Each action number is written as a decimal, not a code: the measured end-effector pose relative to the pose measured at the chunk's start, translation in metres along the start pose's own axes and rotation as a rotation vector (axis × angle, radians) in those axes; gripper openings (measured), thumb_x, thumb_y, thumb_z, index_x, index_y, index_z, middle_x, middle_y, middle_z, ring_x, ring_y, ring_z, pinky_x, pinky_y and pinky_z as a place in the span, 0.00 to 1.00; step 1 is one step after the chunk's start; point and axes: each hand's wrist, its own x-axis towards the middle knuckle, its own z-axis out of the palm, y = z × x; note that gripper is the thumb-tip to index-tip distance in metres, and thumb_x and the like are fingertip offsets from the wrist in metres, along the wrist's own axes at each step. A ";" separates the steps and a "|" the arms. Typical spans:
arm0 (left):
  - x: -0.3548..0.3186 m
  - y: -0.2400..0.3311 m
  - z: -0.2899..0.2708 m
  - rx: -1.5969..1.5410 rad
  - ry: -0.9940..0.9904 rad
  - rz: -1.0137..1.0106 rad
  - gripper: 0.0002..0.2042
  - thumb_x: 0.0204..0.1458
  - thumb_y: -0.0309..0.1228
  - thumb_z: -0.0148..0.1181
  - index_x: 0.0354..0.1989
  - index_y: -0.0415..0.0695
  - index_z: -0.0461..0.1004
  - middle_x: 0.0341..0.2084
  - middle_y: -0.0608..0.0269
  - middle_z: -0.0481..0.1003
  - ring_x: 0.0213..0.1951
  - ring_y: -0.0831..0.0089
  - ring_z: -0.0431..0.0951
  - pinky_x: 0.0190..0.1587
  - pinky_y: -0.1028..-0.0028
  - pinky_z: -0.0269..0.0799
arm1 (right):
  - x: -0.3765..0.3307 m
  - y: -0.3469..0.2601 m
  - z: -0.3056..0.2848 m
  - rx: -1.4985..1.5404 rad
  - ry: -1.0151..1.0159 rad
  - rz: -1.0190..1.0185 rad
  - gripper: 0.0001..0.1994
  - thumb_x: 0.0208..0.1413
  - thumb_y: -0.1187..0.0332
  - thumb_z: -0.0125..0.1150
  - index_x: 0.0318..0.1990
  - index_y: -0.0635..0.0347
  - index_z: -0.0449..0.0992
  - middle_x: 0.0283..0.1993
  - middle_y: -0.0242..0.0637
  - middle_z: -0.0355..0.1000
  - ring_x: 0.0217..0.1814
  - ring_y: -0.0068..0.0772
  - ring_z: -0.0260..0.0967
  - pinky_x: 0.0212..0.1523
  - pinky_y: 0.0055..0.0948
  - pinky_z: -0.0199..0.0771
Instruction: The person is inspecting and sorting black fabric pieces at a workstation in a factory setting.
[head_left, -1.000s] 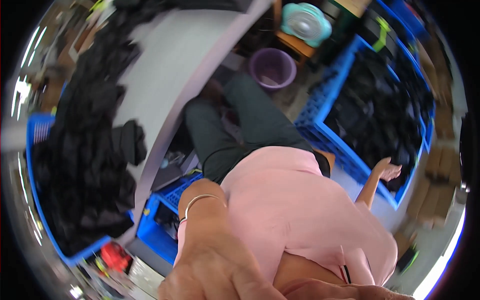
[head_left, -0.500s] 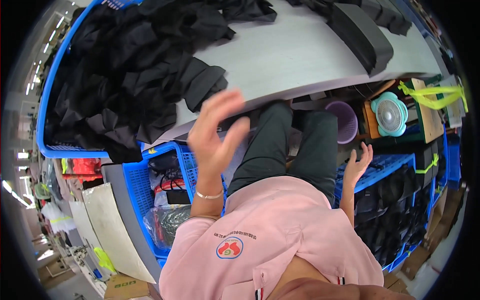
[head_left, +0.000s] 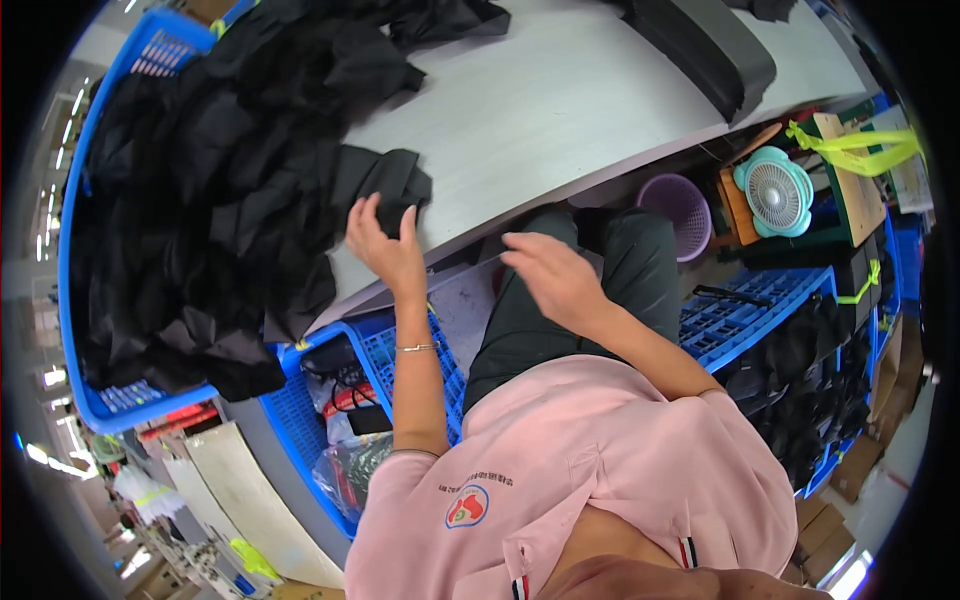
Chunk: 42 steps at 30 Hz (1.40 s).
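Observation:
A large heap of black fabric pieces [head_left: 220, 180] fills a blue basket and spills onto the pale tabletop [head_left: 520, 110]. At the table's front edge, one folded black piece [head_left: 385, 178] sticks out of the heap. My left hand [head_left: 388, 248], with a bracelet on its wrist, reaches to the near side of that piece, thumb and fingers apart. Whether its fingertips touch the cloth I cannot tell. My right hand [head_left: 553, 277] hovers over my lap, fingers stretched toward the left hand, with nothing visible in it.
The blue basket [head_left: 70, 290] stands at the left. A lower blue basket [head_left: 290, 410] holds bagged items. At the right are a purple bin [head_left: 680, 215], a turquoise fan [head_left: 775, 195] and a blue crate [head_left: 760, 310] beside black goods. A black padded piece [head_left: 700, 60] lies on the table.
My left hand has moved left and forward to the folded black piece. My right hand has swung from my right side inward over my lap. The view has shifted slightly.

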 end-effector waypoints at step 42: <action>-0.143 0.257 -0.095 -1.146 -1.286 -0.144 0.08 0.64 0.26 0.52 0.33 0.36 0.71 0.39 0.64 0.72 0.41 0.79 0.67 0.46 0.81 0.61 | -0.054 0.040 -0.071 1.564 0.541 0.524 0.23 0.63 0.69 0.56 0.63 0.65 0.60 0.63 0.48 0.67 0.61 0.33 0.69 0.55 0.26 0.72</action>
